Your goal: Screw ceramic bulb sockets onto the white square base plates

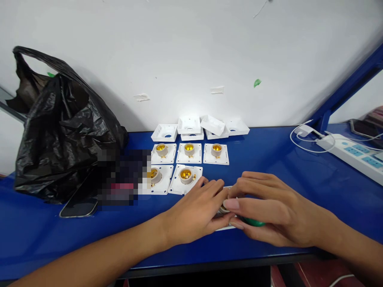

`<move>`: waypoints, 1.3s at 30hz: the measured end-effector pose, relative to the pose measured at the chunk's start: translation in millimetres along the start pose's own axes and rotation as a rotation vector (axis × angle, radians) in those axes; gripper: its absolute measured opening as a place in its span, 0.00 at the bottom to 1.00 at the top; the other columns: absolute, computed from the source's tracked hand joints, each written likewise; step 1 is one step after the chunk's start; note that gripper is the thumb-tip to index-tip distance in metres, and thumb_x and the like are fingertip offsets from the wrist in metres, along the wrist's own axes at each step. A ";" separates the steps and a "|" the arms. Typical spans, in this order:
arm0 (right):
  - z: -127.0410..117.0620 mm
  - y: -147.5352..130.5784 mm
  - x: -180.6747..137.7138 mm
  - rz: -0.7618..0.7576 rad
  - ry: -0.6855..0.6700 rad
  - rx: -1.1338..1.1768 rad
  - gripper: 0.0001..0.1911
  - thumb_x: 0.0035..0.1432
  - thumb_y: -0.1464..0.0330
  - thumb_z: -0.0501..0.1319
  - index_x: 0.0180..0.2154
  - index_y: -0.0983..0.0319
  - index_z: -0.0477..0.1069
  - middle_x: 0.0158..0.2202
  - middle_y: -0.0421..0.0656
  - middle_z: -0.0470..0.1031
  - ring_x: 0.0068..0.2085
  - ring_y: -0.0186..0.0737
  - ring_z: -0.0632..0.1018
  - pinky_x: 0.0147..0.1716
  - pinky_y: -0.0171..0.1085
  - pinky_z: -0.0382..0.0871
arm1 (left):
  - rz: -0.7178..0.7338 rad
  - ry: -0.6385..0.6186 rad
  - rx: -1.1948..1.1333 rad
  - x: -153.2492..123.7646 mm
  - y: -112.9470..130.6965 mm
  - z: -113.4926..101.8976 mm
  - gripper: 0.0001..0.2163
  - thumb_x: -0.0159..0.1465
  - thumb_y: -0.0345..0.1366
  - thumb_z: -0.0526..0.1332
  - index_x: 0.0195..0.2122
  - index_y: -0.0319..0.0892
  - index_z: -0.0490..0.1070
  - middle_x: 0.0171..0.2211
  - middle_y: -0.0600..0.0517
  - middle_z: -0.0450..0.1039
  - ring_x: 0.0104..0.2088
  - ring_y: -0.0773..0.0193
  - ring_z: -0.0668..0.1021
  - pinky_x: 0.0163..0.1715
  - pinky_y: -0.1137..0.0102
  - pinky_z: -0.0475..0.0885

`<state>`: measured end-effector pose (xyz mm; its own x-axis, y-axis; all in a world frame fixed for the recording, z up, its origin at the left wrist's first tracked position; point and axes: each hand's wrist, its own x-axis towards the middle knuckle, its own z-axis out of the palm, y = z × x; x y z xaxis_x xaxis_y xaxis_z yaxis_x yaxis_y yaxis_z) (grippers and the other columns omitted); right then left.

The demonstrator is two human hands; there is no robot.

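My left hand (200, 211) is closed around a lamp holder (223, 209) on a white square base plate (226, 228), steadying it low on the table. Close against it, my right hand (269, 211) has its fingertips pinched at the holder's right side. A rounded green handle (254, 222) shows between its thumb and index finger; the rest of that tool is hidden. Both hands cover most of the holder. Just behind my left hand stands another lamp holder (186, 176) with a brass-coloured screw shell on its white plate.
Several more lamp holders on plates, such as one lamp holder (189, 150), stand in rows behind. White box covers (164, 132) lie along the wall. At left are a black plastic bag (66, 135) and a phone (79, 205); at right, a power strip (353, 153) with white cables.
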<state>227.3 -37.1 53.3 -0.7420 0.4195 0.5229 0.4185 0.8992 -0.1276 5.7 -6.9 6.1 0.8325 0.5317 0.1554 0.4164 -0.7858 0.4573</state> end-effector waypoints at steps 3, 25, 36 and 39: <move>-0.1 -0.2 0.1 -0.001 -0.002 0.001 0.17 0.73 0.70 0.56 0.60 0.57 0.64 0.55 0.43 0.78 0.51 0.34 0.78 0.58 0.39 0.65 | -0.001 0.004 0.006 -0.1 0.6 -0.1 0.11 0.75 0.44 0.56 0.51 0.44 0.70 0.48 0.48 0.75 0.47 0.53 0.78 0.57 0.54 0.69; -1.1 -1.6 1.6 0.002 -0.015 -0.006 0.17 0.73 0.70 0.56 0.60 0.57 0.65 0.54 0.42 0.78 0.52 0.34 0.78 0.57 0.39 0.65 | -0.008 -0.004 0.000 0.2 1.8 -2.5 0.10 0.75 0.43 0.56 0.50 0.45 0.70 0.48 0.48 0.75 0.47 0.54 0.78 0.57 0.55 0.68; 0.0 -1.0 -0.3 0.002 -0.014 -0.009 0.18 0.71 0.70 0.57 0.60 0.56 0.65 0.53 0.44 0.79 0.50 0.36 0.79 0.57 0.41 0.67 | -0.006 -0.023 -0.010 0.7 0.5 -1.9 0.09 0.75 0.41 0.56 0.50 0.43 0.70 0.48 0.48 0.74 0.47 0.53 0.78 0.57 0.54 0.67; -0.7 -2.1 -0.2 0.004 -0.018 -0.003 0.18 0.71 0.71 0.57 0.60 0.56 0.65 0.51 0.44 0.79 0.48 0.36 0.80 0.56 0.41 0.68 | -0.009 -0.028 -0.015 1.1 1.0 -2.3 0.09 0.75 0.41 0.56 0.49 0.43 0.70 0.48 0.48 0.74 0.47 0.53 0.78 0.55 0.55 0.67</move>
<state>227.0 -39.2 54.1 -0.7497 0.4255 0.5068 0.4229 0.8972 -0.1275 6.3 -6.4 8.7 0.8387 0.5297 0.1265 0.4188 -0.7758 0.4720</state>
